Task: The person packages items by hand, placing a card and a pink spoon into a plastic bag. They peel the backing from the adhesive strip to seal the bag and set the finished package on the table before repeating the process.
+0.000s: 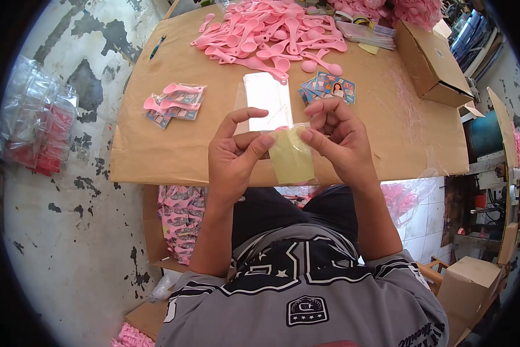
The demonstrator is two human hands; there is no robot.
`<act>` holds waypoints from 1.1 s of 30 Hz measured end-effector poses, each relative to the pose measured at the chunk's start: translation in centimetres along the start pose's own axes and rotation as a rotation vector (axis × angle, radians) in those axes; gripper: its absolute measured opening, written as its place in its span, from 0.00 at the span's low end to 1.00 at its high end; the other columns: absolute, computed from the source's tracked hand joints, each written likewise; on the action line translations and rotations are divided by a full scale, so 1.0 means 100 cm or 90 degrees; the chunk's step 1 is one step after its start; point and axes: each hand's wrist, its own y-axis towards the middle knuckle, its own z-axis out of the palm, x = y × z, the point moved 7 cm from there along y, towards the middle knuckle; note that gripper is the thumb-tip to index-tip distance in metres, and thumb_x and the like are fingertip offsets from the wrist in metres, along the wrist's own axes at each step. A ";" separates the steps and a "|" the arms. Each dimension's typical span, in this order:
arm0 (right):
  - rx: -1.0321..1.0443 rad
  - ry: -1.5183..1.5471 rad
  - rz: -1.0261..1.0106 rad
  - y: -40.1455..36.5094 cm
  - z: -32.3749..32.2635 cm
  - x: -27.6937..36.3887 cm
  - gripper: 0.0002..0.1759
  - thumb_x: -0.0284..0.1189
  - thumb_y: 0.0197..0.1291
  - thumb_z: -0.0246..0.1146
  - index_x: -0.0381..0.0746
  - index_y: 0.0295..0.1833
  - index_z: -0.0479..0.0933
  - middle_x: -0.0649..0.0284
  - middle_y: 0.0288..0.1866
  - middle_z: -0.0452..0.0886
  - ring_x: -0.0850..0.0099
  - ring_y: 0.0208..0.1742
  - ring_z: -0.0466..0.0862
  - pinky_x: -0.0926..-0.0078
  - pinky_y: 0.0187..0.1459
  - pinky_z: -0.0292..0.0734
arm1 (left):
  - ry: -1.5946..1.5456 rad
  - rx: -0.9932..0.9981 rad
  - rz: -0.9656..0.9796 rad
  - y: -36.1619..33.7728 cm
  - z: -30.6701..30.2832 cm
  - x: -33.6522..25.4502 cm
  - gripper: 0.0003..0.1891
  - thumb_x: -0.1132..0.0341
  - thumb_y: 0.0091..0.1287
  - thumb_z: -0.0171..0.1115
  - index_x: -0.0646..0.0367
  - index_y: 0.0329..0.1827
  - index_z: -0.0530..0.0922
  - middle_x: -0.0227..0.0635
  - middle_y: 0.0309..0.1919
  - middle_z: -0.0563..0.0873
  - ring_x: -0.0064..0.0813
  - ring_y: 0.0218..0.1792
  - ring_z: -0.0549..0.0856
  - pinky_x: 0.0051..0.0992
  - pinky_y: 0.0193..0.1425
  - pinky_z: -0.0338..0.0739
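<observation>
Between both hands, over the near edge of the table, hangs a small clear plastic bag (293, 156) with a yellowish-green sheet showing in it. My left hand (237, 139) pinches its upper left corner between thumb and fingers. On the upper right corner, my right hand (339, 136) presses with its thumb and bent fingers. A bit of pink shows at the bag's top edge, too small to name. Just beyond the hands lies a stack of white sheets or bags (265, 95). Printed cards (332, 87) are fanned out past my right hand.
A large heap of pink spoons (260, 34) covers the table's far side. Packed spoons (176, 103) lie at the left, near a pen (157, 47). An open cardboard box (430, 63) stands at the right. Below the table, another box holds many packed spoons (182, 222).
</observation>
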 end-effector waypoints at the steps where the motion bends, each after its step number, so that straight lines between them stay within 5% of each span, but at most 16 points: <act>1: 0.002 0.010 -0.010 0.001 -0.002 0.001 0.16 0.22 0.70 0.72 0.35 0.59 0.78 0.71 0.40 0.82 0.84 0.42 0.81 0.83 0.44 0.76 | 0.002 0.004 -0.005 0.000 0.000 0.001 0.21 0.73 0.78 0.67 0.66 0.70 0.73 0.50 0.48 0.94 0.27 0.49 0.93 0.26 0.56 0.88; 9: 0.040 -0.028 0.006 0.000 0.000 0.011 0.21 0.22 0.70 0.73 0.35 0.65 0.76 0.71 0.40 0.82 0.85 0.42 0.82 0.85 0.43 0.75 | -0.018 0.087 -0.046 -0.008 0.010 0.001 0.36 0.74 0.74 0.71 0.65 0.82 0.62 0.50 0.51 0.93 0.29 0.52 0.92 0.25 0.60 0.84; 13: 0.053 -0.073 -0.036 -0.003 0.001 0.017 0.19 0.22 0.72 0.71 0.35 0.65 0.78 0.70 0.41 0.84 0.85 0.42 0.83 0.86 0.41 0.75 | 0.146 0.158 -0.067 -0.014 -0.004 0.006 0.27 0.82 0.74 0.67 0.66 0.76 0.74 0.47 0.54 0.92 0.26 0.55 0.91 0.24 0.62 0.83; 14: 0.025 -0.095 -0.038 -0.003 -0.003 0.020 0.18 0.22 0.72 0.71 0.35 0.64 0.78 0.70 0.42 0.85 0.85 0.42 0.83 0.86 0.41 0.75 | 0.133 0.117 -0.028 -0.015 -0.008 0.002 0.20 0.82 0.74 0.66 0.67 0.68 0.82 0.44 0.54 0.93 0.24 0.55 0.90 0.25 0.63 0.83; 19: -0.143 -0.214 -0.125 -0.001 -0.035 0.040 0.11 0.24 0.75 0.68 0.33 0.59 0.81 0.69 0.43 0.87 0.86 0.42 0.83 0.87 0.39 0.74 | 0.563 -0.114 0.294 -0.001 -0.054 -0.072 0.15 0.79 0.75 0.66 0.61 0.61 0.89 0.35 0.52 0.95 0.23 0.53 0.92 0.26 0.62 0.83; 21: -0.197 -0.316 -0.122 -0.002 -0.050 0.041 0.10 0.27 0.75 0.69 0.35 0.57 0.84 0.70 0.42 0.86 0.86 0.41 0.82 0.86 0.38 0.73 | 0.608 -0.155 0.325 0.016 -0.084 -0.089 0.15 0.77 0.75 0.67 0.63 0.62 0.88 0.38 0.53 0.94 0.26 0.58 0.90 0.29 0.64 0.82; 27: -0.310 -0.698 -0.132 0.000 -0.091 0.042 0.14 0.34 0.73 0.69 0.36 0.56 0.86 0.61 0.45 0.89 0.69 0.42 0.84 0.72 0.45 0.78 | 0.655 -0.121 0.207 0.031 -0.115 -0.067 0.21 0.64 0.74 0.71 0.63 0.66 0.83 0.46 0.56 0.91 0.34 0.53 0.90 0.33 0.57 0.82; 30: -0.295 -0.807 -0.194 0.014 -0.102 0.023 0.17 0.36 0.74 0.68 0.35 0.59 0.85 0.54 0.47 0.89 0.60 0.46 0.84 0.63 0.52 0.79 | 0.749 -0.074 -0.032 0.038 -0.098 -0.019 0.21 0.57 0.75 0.70 0.65 0.61 0.82 0.49 0.50 0.88 0.43 0.47 0.87 0.37 0.54 0.80; 33: -0.266 -0.785 -0.149 0.034 -0.114 0.000 0.20 0.36 0.73 0.69 0.35 0.62 0.84 0.52 0.48 0.89 0.58 0.47 0.84 0.61 0.55 0.79 | 0.942 -0.101 0.052 0.038 -0.081 0.005 0.21 0.53 0.74 0.71 0.67 0.50 0.82 0.45 0.43 0.84 0.40 0.42 0.82 0.39 0.54 0.78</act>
